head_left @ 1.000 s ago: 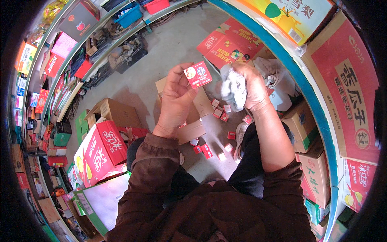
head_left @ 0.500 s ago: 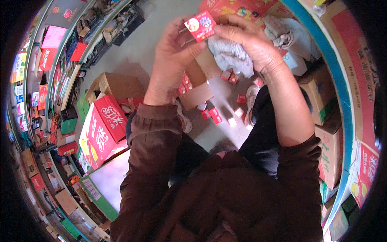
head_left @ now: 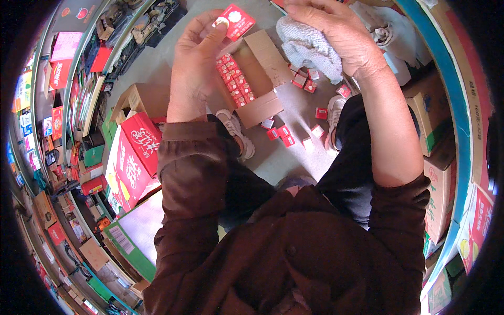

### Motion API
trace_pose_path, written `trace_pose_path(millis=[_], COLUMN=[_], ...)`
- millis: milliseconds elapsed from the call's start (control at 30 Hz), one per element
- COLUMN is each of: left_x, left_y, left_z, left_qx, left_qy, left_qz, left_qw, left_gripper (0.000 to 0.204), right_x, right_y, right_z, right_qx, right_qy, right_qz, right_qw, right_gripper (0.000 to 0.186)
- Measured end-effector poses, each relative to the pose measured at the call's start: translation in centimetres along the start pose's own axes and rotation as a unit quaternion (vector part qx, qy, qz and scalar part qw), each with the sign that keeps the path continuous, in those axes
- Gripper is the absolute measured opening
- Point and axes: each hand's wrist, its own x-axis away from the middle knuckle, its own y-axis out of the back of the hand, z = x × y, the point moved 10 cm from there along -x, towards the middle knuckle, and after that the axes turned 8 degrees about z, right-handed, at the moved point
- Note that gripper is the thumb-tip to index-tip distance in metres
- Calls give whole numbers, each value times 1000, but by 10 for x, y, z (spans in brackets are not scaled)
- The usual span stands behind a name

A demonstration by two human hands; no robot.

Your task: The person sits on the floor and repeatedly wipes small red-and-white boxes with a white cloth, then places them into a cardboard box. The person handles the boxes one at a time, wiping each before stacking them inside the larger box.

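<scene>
A small red box (head_left: 239,23) with a white pattern is pinched between the thumb and fingers of my left hand (head_left: 193,60), raised at the far left of centre. My right hand (head_left: 353,44) is closed around a grey-white towel (head_left: 310,48), which hangs down from the palm. Below and between my hands stands an open cardboard carton (head_left: 265,105), its flaps out. Rows of small red boxes (head_left: 234,81) fill its left part; bare cardboard shows in the rest. More little red boxes (head_left: 283,134) lie scattered on the floor by my shoes.
Shelves crowded with goods (head_left: 68,131) curve along the left. A large red-and-white carton (head_left: 134,163) stands beside my left leg. On the right are a teal shelf edge (head_left: 452,131) and stacked cardboard boxes (head_left: 438,194). A pale cloth bundle (head_left: 391,34) lies at the far right.
My hands have drawn apart. The left hand has carried the small red box leftward, while the right has come off it and shifted right with the towel. The open carton shows more fully.
</scene>
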Motion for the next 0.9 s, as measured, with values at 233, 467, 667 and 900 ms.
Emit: trace_pose_path(millis=[233,467,667,900], left_x=[-16,12,29,37], left_y=[57,134,177,171], left_z=[79,220,331,384], left_qx=[-110,-164,-298,-398], left_qy=[146,290,249,371], left_qz=[-26,-85,5,21], left_qw=[983,939,922,839], left_gripper=[24,26,27,31], right_x=[6,15,20,7], right_y=[16,20,22,21], right_z=[-4,-6,1,-17], right_qx=[-9,-2,142,122], right_qy=[-8,-17,5,-53], right_qz=[-18,-23,-15,-14], right_qw=[1000,1000,990,991], right_gripper=[24,26,37,35])
